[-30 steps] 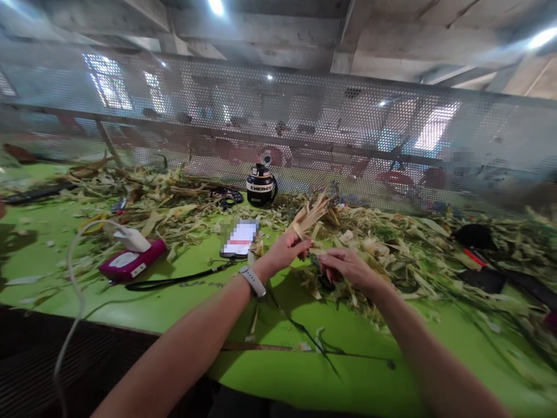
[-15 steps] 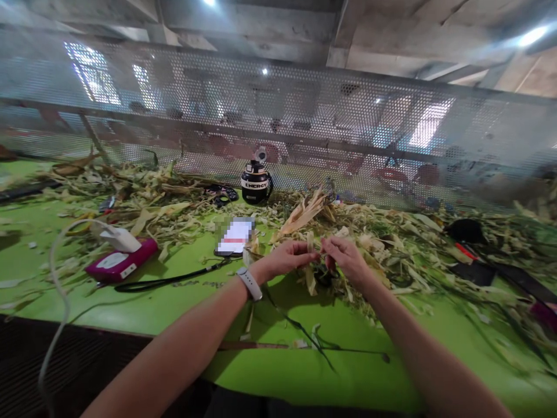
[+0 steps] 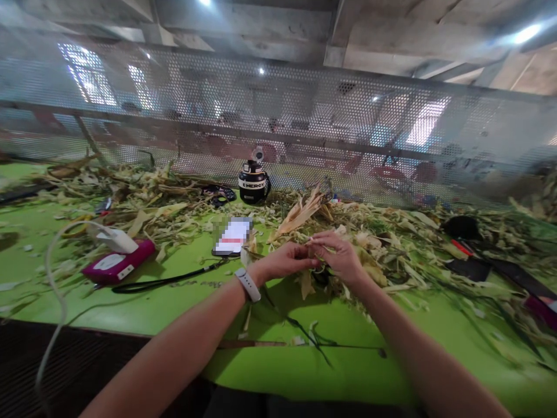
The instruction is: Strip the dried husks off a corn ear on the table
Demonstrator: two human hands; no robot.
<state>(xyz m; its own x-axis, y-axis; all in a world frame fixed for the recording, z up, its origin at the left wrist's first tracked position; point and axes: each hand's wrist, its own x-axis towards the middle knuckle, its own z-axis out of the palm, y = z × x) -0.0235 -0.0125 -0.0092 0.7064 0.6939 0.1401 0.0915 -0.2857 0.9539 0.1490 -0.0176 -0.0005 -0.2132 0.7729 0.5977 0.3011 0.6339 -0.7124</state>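
My left hand (image 3: pixel 287 259) is closed in a pinch, with a pale corn husk strip (image 3: pixel 307 284) hanging just beneath its fingers. Against those fingertips lie the bent fingers of my right hand (image 3: pixel 337 255), also closed. The small piece between the two hands is mostly hidden by the fingers. Both hands are held low over the heap of loose husks. Behind them lies a bundle of dry tan husks (image 3: pixel 302 213).
Husk scraps (image 3: pixel 161 183) run along the back of the green table (image 3: pixel 343 371), below a perforated metal screen (image 3: pixel 304 98). A black jug (image 3: pixel 252 183), a phone (image 3: pixel 234 235), a purple power strip (image 3: pixel 119 262) with a white cable, and a dark strap (image 3: pixel 165 277) are left of centre.
My right hand has turned and reached left over the left fingertips, so the hands are closer together. The view has shifted slightly; the hanging strip now shows less.
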